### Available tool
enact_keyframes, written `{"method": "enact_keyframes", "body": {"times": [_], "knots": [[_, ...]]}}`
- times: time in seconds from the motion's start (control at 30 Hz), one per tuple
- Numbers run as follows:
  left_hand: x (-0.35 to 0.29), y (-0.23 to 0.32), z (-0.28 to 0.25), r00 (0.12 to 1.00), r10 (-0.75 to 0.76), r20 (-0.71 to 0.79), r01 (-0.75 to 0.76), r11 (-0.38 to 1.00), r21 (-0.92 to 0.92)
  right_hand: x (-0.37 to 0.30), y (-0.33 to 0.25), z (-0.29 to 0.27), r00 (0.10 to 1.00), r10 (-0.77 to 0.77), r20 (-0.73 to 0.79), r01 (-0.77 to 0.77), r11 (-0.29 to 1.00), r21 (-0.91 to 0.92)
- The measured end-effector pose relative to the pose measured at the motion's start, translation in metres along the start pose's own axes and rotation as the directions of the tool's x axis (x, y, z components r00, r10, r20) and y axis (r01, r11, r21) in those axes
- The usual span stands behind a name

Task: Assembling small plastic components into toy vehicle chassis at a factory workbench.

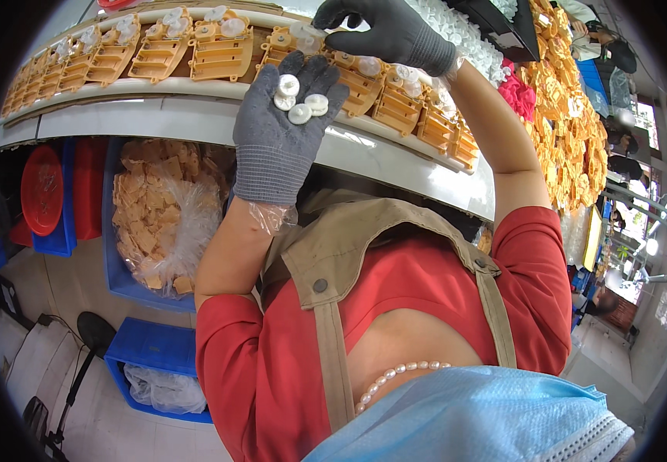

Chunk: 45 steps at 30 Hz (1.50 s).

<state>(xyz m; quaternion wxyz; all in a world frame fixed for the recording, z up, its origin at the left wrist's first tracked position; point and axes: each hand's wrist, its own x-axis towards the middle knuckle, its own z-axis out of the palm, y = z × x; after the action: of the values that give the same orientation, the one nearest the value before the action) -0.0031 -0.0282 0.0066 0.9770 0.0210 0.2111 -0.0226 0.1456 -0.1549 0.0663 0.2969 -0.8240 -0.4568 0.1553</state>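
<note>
My left hand [283, 123], in a dark grey knitted glove, is turned palm up. Several small round white plastic discs [300, 114] rest on its palm and fingers. To its right, my right hand [387, 31] wears a matching glove and hovers over the row of parts. Its thumb and fingers curl toward each other in a pinch; whatever is between the tips I cannot make out. Just below them lie orange-yellow ribbed plastic housings [222, 54], lined up along the bench, many with clear or whitish round pieces [233, 28] at the upper end.
A white rail [195, 88] edges the bench. Clear plastic pieces [456, 35] are heaped beyond my right hand, beside a pile of orange parts [568, 115] and a pink bag [514, 92]. Blue crates [152, 339] and a red bin [43, 189] stand below at left.
</note>
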Motion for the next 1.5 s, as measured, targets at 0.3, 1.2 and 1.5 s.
{"method": "enact_keyframes", "body": {"times": [0.3, 1.2, 1.5], "knots": [[0.007, 0.0, -0.014, 0.982, 0.038, 0.185, -0.066, 0.987, 0.148, -0.006, -0.019, 0.014, 0.91, -0.384, 0.158, 0.414, 0.869, -0.271], [0.009, 0.007, -0.023, 0.999, 0.037, 0.007, -0.038, 0.994, 0.099, 0.041, 0.021, 0.015, 0.985, -0.166, 0.052, 0.168, 0.986, -0.025], [0.007, 0.008, -0.02, 0.999, 0.05, 0.006, -0.051, 0.989, 0.141, 0.046, 0.007, 0.011, 0.965, -0.234, 0.121, 0.253, 0.951, -0.176]]}}
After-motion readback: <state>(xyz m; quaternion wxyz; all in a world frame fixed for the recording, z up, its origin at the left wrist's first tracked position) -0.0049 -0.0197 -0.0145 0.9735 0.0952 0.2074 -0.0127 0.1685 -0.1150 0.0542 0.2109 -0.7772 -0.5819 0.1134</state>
